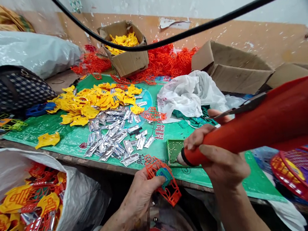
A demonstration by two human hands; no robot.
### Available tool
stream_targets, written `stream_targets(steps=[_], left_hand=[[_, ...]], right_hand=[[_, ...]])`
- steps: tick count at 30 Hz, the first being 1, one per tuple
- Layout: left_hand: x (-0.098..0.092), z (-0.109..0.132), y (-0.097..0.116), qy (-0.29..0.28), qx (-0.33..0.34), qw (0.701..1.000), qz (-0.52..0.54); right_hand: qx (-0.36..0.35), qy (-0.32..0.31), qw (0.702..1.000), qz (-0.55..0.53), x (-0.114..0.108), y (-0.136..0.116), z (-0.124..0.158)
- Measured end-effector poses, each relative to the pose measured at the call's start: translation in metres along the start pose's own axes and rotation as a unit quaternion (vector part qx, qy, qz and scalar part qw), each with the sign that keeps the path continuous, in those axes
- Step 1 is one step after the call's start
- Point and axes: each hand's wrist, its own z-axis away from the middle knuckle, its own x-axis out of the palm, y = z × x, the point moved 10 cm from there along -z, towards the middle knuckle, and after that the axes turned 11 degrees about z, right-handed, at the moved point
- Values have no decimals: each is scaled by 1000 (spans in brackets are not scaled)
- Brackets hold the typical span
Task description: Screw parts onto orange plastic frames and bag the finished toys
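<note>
My left hand [136, 192] pinches an orange-red plastic lattice frame [175, 193] with a teal plastic piece [164, 176] lying on it under the thumb, near the table's front edge. Wrapped around a red electric screwdriver [257, 130] is my right hand [225, 161]. The tool's pale tip points down and left, over or beside a small green tray [169, 150] with a grid of holes; whether it touches is unclear. Silver metallic-looking plates [114, 136] lie scattered left of the tray. Behind them is a heap of yellow plastic parts [94, 99], with one yellow part [47, 140] apart at the left.
A white sack [79, 189] of yellow, red and silver pieces stands front left. Behind are a cardboard box [130, 63], red frames [170, 60] and a white plastic bag [182, 94]. A red basket [289, 178] sits right. A black cable [163, 43] crosses above.
</note>
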Motion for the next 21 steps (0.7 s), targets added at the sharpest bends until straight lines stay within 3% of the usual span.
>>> stream_targets(steps=[4,9,21], left_hand=[[2,1,1,-10,0,1000,-7],[1,2,-5,-2,-26,1000,-17],[-3,-1,-9,5,-40,999,-5]], right_hand=[[1,58,997,53,-21,18,-10],[14,66,995,77,-29,43,-11],[24,77,991,109,-33,49,-9]])
